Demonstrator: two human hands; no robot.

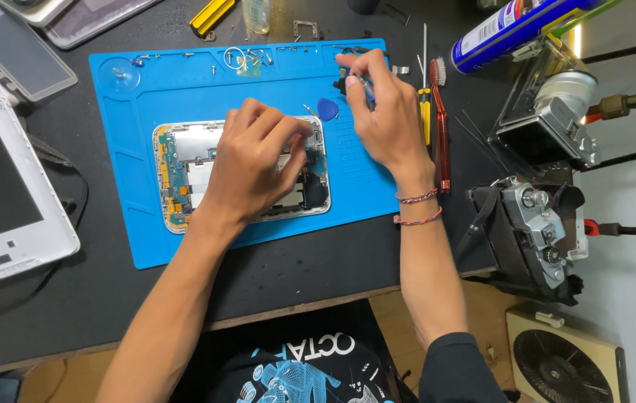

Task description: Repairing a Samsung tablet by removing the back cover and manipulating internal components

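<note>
The opened tablet (pixel 242 173) lies mid-way on the blue mat (pixel 124 149). The left hand (pixel 254 160) presses on it, fingers curled, holding nothing. The right hand (pixel 385 119), beyond the tablet's upper right corner, pinches a small dark tool (pixel 346 82). Loose screws (pixel 254 57) above the tablet could likely scatter if brushed.

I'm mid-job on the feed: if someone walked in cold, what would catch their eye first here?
First the bright blue mat on the dark table, with an opened tablet lying at its middle, circuit boards bare. The left hand rests on the tablet, while the right hand grips a small tool at the mat's upper right. Old cameras crowd the right edge.
</note>
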